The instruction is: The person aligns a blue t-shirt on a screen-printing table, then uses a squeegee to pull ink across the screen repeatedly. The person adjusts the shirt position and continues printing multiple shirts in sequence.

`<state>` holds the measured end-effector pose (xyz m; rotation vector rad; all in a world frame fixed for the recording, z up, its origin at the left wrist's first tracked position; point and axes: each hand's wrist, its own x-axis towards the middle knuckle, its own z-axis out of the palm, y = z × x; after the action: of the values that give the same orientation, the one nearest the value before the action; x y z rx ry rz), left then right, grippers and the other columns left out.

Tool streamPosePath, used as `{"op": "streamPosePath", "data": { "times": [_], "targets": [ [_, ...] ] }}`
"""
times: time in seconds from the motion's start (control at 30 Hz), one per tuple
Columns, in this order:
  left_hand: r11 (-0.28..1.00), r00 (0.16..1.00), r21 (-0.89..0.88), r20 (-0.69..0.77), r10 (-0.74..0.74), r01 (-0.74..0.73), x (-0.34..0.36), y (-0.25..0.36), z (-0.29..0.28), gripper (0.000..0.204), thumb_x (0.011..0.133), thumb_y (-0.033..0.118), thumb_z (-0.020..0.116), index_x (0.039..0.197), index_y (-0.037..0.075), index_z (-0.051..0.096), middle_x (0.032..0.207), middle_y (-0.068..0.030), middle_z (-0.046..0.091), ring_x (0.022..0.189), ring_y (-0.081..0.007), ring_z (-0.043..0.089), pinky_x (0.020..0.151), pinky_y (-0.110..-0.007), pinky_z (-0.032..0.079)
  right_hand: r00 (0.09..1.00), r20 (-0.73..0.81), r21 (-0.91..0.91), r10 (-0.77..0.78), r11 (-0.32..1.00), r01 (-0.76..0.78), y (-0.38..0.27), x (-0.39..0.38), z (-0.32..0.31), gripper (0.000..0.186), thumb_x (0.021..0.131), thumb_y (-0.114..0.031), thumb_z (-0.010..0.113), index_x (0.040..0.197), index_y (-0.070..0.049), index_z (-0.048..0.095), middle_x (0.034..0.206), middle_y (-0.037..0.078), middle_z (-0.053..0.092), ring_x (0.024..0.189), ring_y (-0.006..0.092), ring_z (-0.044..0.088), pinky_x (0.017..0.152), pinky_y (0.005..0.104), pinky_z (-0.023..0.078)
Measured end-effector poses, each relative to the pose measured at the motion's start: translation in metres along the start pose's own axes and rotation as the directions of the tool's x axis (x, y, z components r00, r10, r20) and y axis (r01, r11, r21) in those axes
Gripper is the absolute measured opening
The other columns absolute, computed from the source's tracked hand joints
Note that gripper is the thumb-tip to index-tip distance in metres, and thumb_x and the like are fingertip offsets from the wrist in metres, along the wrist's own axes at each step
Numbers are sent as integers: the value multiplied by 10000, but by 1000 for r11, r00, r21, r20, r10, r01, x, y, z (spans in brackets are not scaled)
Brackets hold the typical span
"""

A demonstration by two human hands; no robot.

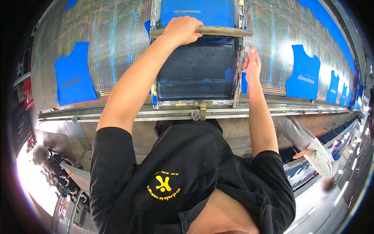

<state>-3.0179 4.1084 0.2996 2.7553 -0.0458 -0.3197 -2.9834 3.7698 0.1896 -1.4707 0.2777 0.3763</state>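
Note:
My left hand [183,30] is closed around the long wooden handle of a squeegee [224,31], which lies across a printing screen [196,62]. Dark ink coats the mesh on the near side of the handle, while a blue area shows beyond it. At the screen's right edge, my right hand [253,65] rests against the side of the frame [236,74], its fingers stretched out and pointing away from me. The squeegee's blade is hidden under the handle.
A blue garment piece [76,74] lies flat on the ink-streaked table [111,50] to the left; a printed blue piece [304,74] lies to the right. A metal rail [156,114] runs along the near edge. Another person [317,156] stands at the right.

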Motion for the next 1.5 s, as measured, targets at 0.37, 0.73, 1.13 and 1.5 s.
{"op": "streamPosePath", "data": {
  "times": [0.37, 0.73, 1.13, 1.5],
  "targets": [
    [964, 979, 250, 149, -135, 95, -17, -53, -13, 494, 896, 580, 790, 1077, 122, 827, 973, -147, 801, 969, -353, 772, 848, -510, 608, 699, 117, -807, -705, 343, 481, -38, 30, 7, 565, 993, -525, 748, 1259, -26, 752, 892, 97, 688, 974, 274, 682, 898, 408, 532],
    [929, 969, 303, 53, -240, 213, -33, -67, 1, 743, 848, 822, 658, 953, 108, 837, 940, -131, 807, 925, -350, 774, 797, -493, 621, 669, 698, -715, -254, -284, 639, -76, 63, 82, 624, 811, -727, 748, 933, -116, 792, 880, 75, 770, 895, 318, 754, 881, 471, 522],
    [917, 926, 230, 114, -359, 327, -188, 20, 80, 617, 793, 677, 807, 1121, 154, 811, 1099, -92, 749, 1068, -319, 730, 915, -465, 594, 660, 713, -701, -238, -237, 672, -3, -88, 0, 345, 761, -386, 924, 926, -145, 740, 951, 46, 711, 960, 253, 707, 932, 408, 489],
    [957, 994, 275, 43, -104, 88, -199, 19, 41, 680, 856, 733, 729, 757, 64, 802, 723, -176, 744, 741, -386, 753, 697, -501, 600, 604, 746, -648, -279, -94, 756, -27, -108, -3, 465, 777, -562, 861, 772, -110, 750, 771, 45, 705, 801, 244, 705, 840, 412, 474]
  ]
}}
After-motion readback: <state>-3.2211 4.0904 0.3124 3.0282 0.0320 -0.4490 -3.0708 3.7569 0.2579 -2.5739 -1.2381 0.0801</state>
